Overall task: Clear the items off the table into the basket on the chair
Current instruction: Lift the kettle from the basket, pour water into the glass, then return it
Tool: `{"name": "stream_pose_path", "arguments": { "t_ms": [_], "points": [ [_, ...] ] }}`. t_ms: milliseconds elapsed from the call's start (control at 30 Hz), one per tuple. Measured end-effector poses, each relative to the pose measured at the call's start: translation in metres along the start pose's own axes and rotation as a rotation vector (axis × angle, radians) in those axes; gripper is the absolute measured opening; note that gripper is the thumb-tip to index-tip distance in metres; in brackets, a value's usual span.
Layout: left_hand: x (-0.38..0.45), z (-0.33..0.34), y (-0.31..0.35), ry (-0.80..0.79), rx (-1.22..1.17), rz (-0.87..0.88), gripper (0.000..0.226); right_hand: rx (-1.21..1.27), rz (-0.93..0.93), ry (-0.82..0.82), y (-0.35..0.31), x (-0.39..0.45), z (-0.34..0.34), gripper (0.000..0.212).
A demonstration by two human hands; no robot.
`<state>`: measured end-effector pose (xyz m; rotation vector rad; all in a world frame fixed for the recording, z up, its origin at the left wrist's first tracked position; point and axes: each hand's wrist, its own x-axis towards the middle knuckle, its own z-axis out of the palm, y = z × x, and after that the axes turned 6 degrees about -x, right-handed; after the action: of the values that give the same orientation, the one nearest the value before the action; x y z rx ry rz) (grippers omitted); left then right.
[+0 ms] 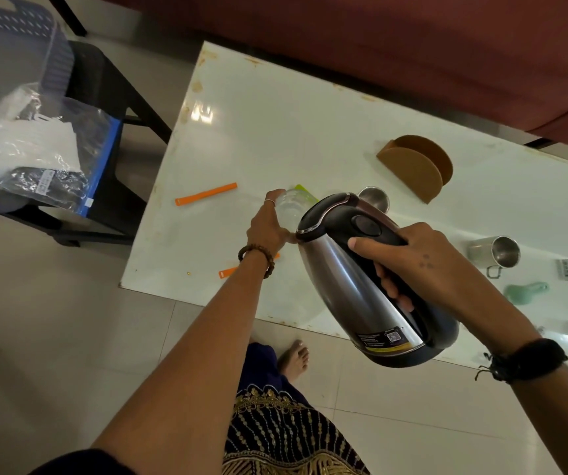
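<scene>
My right hand grips the black handle of a steel electric kettle, held tilted above the near edge of the white table. My left hand curls round a clear glass jar with a green lid standing on the table, just left of the kettle's lid. At the far left a dark basket sits on a black chair, with plastic bags of clothing lying in it.
On the table lie two orange strips, a brown napkin holder, two steel cups, a green scoop and small items at the right edge. A red sofa runs behind. My bare foot stands on the tiled floor.
</scene>
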<state>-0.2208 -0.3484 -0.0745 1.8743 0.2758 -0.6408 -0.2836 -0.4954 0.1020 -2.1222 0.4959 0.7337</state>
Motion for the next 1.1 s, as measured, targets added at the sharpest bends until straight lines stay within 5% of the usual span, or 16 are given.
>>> {"name": "stream_pose_path", "arguments": {
  "t_ms": [1100],
  "points": [
    [-0.0049,-0.0016,0.0056,-0.005,0.008,-0.023,0.08,-0.096,0.035,-0.021,-0.0079,-0.0015,-0.0039,0.044]
  ]
}}
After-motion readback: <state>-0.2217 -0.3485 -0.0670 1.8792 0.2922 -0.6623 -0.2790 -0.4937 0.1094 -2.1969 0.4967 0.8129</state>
